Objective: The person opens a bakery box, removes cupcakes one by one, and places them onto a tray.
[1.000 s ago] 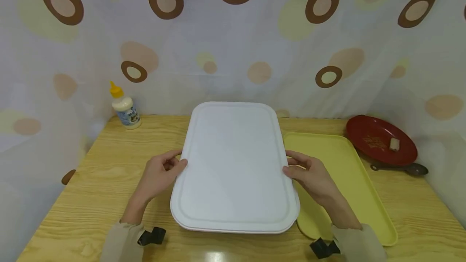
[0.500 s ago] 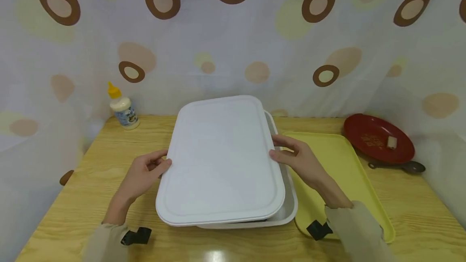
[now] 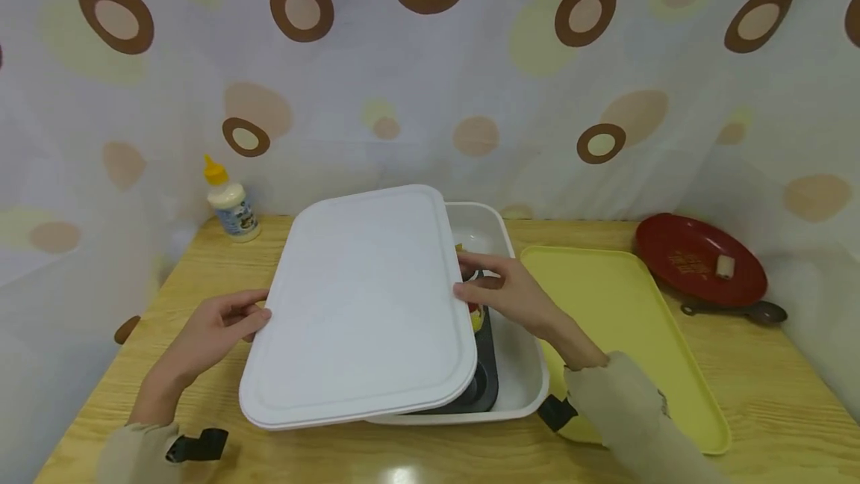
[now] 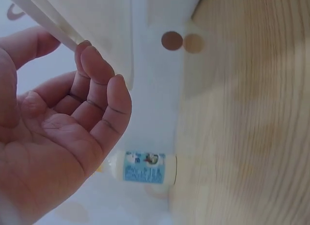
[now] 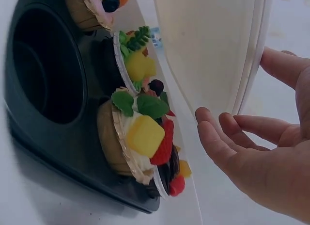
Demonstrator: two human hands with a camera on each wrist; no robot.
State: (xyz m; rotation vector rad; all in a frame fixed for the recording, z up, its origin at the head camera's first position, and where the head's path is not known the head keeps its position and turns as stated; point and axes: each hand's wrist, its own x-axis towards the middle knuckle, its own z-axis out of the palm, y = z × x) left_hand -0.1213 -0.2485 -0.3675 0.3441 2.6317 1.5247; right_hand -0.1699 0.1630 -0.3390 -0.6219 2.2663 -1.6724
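Note:
Both hands hold a white rectangular lid (image 3: 363, 312) by its long sides, raised and tilted over a white bin (image 3: 527, 364). My left hand (image 3: 208, 334) pinches the lid's left edge between thumb and fingers; my right hand (image 3: 504, 293) pinches the right edge. In the bin lies a dark muffin tin (image 3: 485, 372), partly hidden under the lid. The right wrist view shows fruit-topped cupcakes (image 5: 135, 137) in the tin, beside a vacant cup (image 5: 46, 65). My right fingertips (image 5: 210, 133) are at the lid's underside.
To the right lies a yellow tray (image 3: 618, 305). Behind it, a red plate (image 3: 692, 264) carries a small pale block (image 3: 725, 267), with a dark spoon (image 3: 759, 311) beside it. A yellow-capped bottle (image 3: 235, 211) stands at the back left, near the curtain (image 3: 363, 110).
The lid has come up off the bin and moved left with both hands, tilting on the way. The bin's right part and some of the muffin tin now show.

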